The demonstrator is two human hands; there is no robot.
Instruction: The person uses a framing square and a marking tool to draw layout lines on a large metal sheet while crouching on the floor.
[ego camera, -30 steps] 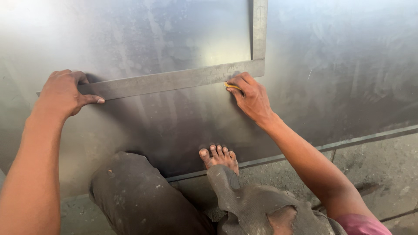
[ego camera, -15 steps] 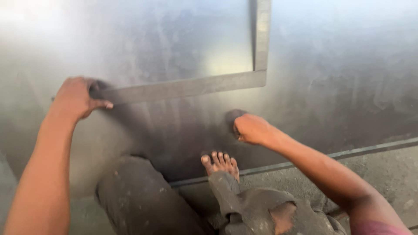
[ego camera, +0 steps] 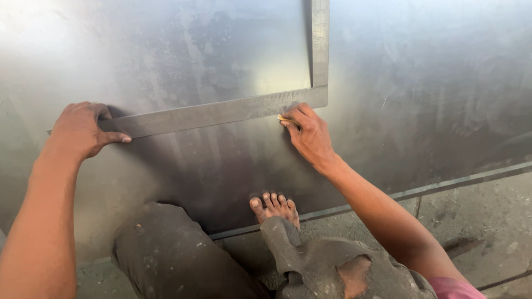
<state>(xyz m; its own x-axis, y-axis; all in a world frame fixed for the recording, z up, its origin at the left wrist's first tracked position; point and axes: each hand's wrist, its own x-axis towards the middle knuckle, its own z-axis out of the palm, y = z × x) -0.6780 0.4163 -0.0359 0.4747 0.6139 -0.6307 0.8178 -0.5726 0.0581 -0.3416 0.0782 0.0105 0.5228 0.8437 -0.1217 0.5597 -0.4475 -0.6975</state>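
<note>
A large shiny metal sheet (ego camera: pixel 432 83) lies flat on the floor. On it rests an L-shaped steel square (ego camera: pixel 221 112), one arm running left to right, the other going up out of view. My left hand (ego camera: pixel 83 130) presses down on the square's left end. My right hand (ego camera: pixel 310 133) sits just below the square's corner, pinching a small yellowish marking tool (ego camera: pixel 287 119) whose tip touches the sheet at the ruler's lower edge. My bare foot (ego camera: pixel 272 206) stands on the sheet's near edge.
The sheet's near edge (ego camera: pixel 443 185) runs diagonally across the right side, with rough concrete floor (ego camera: pixel 476 221) beyond it. My knees in dark worn trousers (ego camera: pixel 183 254) fill the bottom middle.
My right hand, which had dropped away below the square half a second ago, has come back up to the ruler's lower edge near the corner. The left hand stays on the square's end.
</note>
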